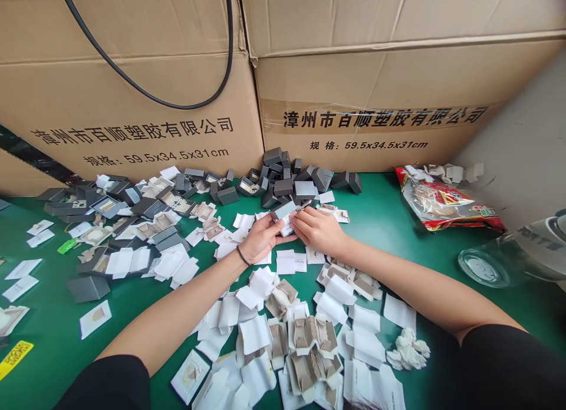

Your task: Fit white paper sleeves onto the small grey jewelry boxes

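Note:
Both my hands meet at the middle of the green table (pixel 389 233). My left hand (pixel 260 238), a dark band on its wrist, curls its fingers around a small grey box (pixel 283 210). My right hand (pixel 316 228) pinches the same box from the right, and a bit of white paper shows beneath it. Just behind the hands lies a heap of small grey boxes (pixel 292 177). White paper inserts (pixel 287 261) and folded card pieces (pixel 309 351) are scattered under and between my forearms.
Two large printed cardboard cartons (pixel 132 103) (pixel 375 85) wall off the back, with a black cable (pixel 145 91) looped over the left one. Opened grey boxes and lids (pixel 132 215) litter the left. A red snack bag (pixel 442 203) and a clear glass jar (pixel 513 256) lie at right.

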`<state>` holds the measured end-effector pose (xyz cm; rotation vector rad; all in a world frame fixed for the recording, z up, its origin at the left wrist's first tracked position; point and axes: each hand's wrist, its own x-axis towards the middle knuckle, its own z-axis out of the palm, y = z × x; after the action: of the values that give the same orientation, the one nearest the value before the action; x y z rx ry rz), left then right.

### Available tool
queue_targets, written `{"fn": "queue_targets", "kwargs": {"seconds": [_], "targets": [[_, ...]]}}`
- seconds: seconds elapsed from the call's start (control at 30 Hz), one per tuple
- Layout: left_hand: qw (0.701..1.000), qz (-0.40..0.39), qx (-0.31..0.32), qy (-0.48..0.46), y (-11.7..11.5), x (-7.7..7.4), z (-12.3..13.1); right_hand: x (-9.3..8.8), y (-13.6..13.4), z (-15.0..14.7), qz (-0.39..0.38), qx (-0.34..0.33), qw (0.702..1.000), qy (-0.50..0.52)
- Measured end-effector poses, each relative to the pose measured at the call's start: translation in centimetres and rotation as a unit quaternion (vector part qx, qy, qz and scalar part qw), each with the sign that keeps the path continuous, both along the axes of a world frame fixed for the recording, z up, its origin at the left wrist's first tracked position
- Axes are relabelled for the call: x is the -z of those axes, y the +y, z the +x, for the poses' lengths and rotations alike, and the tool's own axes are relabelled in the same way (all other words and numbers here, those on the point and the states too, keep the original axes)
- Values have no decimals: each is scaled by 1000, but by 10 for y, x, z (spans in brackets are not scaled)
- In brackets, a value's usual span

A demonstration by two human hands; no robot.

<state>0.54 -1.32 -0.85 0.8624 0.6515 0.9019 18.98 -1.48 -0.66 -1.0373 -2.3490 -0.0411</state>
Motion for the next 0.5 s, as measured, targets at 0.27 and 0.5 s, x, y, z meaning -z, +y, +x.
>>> {"fn": "queue_targets", "kwargs": {"seconds": [0.27,0.5], "targets": [[1000,2,9,21,-11,-2,7,-6,-3,-7,-199,50,940,273],[1000,3,12,23,-10,-1,7,-8,4,-7,-319,3,901,294]]}}
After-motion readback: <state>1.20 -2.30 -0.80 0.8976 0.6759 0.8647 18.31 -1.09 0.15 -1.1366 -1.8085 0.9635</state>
